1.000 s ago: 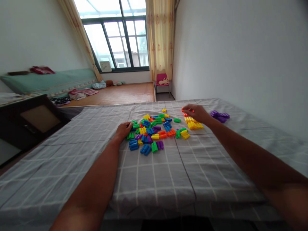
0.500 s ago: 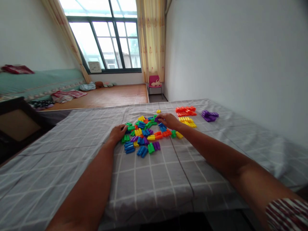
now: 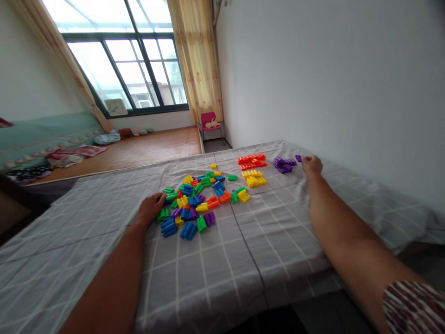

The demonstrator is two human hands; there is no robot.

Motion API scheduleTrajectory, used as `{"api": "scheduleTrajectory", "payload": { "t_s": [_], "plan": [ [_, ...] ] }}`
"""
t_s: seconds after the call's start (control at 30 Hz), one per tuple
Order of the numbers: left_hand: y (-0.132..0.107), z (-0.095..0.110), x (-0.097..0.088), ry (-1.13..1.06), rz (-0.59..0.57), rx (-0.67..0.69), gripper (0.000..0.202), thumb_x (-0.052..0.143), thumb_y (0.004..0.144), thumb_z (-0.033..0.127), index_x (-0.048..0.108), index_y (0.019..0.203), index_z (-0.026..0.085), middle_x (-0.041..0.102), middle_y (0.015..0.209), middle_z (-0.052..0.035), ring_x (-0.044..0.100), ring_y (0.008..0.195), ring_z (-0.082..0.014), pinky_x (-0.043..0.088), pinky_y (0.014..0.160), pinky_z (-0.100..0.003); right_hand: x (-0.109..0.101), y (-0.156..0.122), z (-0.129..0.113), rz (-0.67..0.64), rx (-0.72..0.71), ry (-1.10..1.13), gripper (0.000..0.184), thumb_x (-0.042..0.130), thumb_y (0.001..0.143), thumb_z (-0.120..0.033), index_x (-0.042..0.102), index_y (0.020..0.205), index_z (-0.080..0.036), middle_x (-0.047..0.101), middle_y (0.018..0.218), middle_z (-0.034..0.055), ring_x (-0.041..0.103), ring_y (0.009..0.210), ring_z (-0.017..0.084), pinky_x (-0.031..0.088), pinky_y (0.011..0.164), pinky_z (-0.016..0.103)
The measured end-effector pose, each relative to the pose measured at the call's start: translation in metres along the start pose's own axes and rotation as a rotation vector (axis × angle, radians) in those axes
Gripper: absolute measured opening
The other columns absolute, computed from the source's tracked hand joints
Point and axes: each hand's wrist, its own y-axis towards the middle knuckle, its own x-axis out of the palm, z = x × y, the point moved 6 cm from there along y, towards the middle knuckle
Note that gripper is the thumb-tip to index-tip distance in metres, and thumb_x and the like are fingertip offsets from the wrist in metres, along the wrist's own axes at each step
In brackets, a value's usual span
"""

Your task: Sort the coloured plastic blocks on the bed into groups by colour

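Observation:
A mixed heap of small plastic blocks (image 3: 194, 199) in blue, green, yellow, orange and purple lies on a grey checked sheet (image 3: 215, 273). Beyond it sit sorted groups: orange blocks (image 3: 251, 161), yellow blocks (image 3: 254, 177) and purple blocks (image 3: 283, 163). My left hand (image 3: 151, 208) rests curled at the heap's left edge, touching green blocks. My right hand (image 3: 311, 163) reaches to the right of the purple group, its fingers pinched on a purple block (image 3: 298, 158).
A white wall runs along the right of the sheet-covered surface. Farther back are a wooden platform (image 3: 139, 150), a small pink chair (image 3: 210, 123), a window with yellow curtains, and a green bed with clothes at the left.
My right hand went from the orange group to the heap, then out to the purple group with a purple block. The view swung right. My left hand stayed put.

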Motion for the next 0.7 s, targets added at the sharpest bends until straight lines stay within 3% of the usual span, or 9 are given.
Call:
{"api": "scheduleTrajectory", "payload": {
  "t_s": [0.1, 0.43, 0.57, 0.7],
  "plan": [
    [-0.001, 0.001, -0.002, -0.007, -0.019, -0.007, 0.049, 0.034, 0.089, 0.046, 0.073, 0.104, 0.018, 0.074, 0.106, -0.0087, 0.067, 0.098, -0.0251, 0.046, 0.078, -0.028, 0.002, -0.007, 0.009, -0.080, 0.113, -0.080, 0.029, 0.058, 0.082, -0.034, 0.072, 0.097, -0.014, 0.070, 0.101, 0.0161, 0.066, 0.098, 0.029, 0.049, 0.087, 0.038],
    [0.000, -0.002, 0.000, -0.009, -0.023, -0.038, 0.051, 0.035, 0.090, 0.047, 0.072, 0.109, 0.018, 0.073, 0.110, -0.0105, 0.066, 0.103, -0.0254, 0.046, 0.080, -0.027, 0.013, -0.023, 0.001, -0.212, 0.095, -0.159, 0.031, 0.062, 0.082, -0.042, 0.071, 0.102, -0.020, 0.069, 0.109, 0.0147, 0.064, 0.102, 0.029, 0.050, 0.085, 0.041],
    [0.001, -0.003, 0.001, -0.018, -0.021, -0.032, 0.050, 0.034, 0.091, 0.047, 0.071, 0.110, 0.019, 0.073, 0.112, -0.0096, 0.066, 0.103, -0.0247, 0.046, 0.080, -0.027, 0.011, -0.026, -0.003, -0.170, 0.076, -0.174, 0.036, 0.052, 0.089, -0.044, 0.070, 0.106, -0.018, 0.067, 0.109, 0.0167, 0.064, 0.099, 0.028, 0.050, 0.083, 0.040],
    [0.000, -0.003, 0.002, -0.011, -0.012, -0.015, 0.049, 0.035, 0.091, 0.047, 0.072, 0.107, 0.020, 0.074, 0.108, -0.0091, 0.066, 0.100, -0.0242, 0.045, 0.079, -0.027, -0.002, -0.028, -0.020, -0.010, 0.004, -0.135, 0.039, 0.039, 0.094, -0.038, 0.068, 0.105, -0.014, 0.067, 0.104, 0.0188, 0.063, 0.093, 0.027, 0.047, 0.080, 0.038]
  ]
}}
